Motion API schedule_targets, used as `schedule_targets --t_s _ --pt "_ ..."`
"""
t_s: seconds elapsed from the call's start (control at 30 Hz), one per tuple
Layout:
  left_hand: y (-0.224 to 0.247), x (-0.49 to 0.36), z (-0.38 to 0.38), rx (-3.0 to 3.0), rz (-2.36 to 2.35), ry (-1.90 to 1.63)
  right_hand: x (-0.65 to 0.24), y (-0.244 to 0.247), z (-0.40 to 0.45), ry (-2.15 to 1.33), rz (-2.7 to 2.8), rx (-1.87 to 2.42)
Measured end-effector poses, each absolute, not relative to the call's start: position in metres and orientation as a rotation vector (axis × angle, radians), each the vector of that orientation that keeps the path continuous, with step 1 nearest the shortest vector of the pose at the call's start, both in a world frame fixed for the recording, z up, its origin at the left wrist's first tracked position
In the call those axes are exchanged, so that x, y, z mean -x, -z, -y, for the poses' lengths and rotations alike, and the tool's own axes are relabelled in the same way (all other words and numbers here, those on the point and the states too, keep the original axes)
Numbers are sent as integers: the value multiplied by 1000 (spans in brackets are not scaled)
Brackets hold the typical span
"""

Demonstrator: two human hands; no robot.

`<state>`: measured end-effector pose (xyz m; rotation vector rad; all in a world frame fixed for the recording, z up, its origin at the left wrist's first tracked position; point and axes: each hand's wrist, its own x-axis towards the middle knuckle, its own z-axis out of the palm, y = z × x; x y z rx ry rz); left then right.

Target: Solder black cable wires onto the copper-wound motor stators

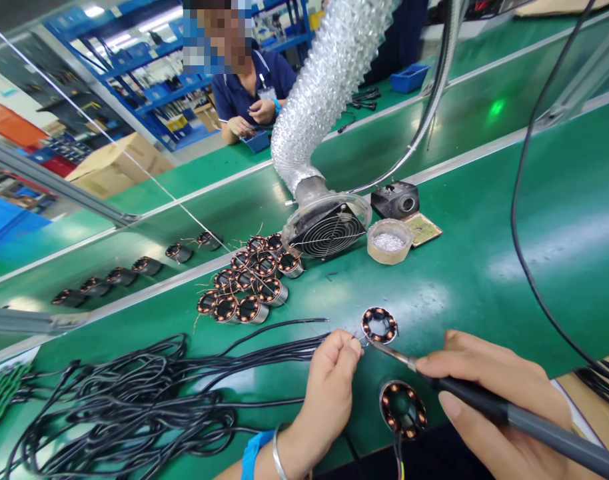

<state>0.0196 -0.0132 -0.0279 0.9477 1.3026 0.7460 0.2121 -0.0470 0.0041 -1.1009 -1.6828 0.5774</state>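
Note:
Between the thumb and fingers of my left hand [334,377] is a thin wire, whose end shows near the rim of a motor stator [364,327] with copper windings. My right hand [504,393] grips a soldering iron [477,399] with a black and grey handle. Its metal tip points left and reaches the wire at the stator's lower edge; whether they touch I cannot tell. Below, closer to me, stands a second stator [383,407] with coloured leads hanging down. A bundle of black cables [264,353] runs up to my left hand.
Several wound stators [252,309] stand grouped on the green bench, with more on the strip behind. A fume duct [309,120] ends in a fan hood [329,233]. Near it sit a round tub [388,250] and a yellowish pad [424,230]. Opposite works another person [257,87].

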Motion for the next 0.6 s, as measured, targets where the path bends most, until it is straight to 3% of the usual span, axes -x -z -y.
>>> schedule_targets --t_s 0.6 --pt "27 -20 15 -920 -1294 -753 -217 -4 43 -569 1751 1052"
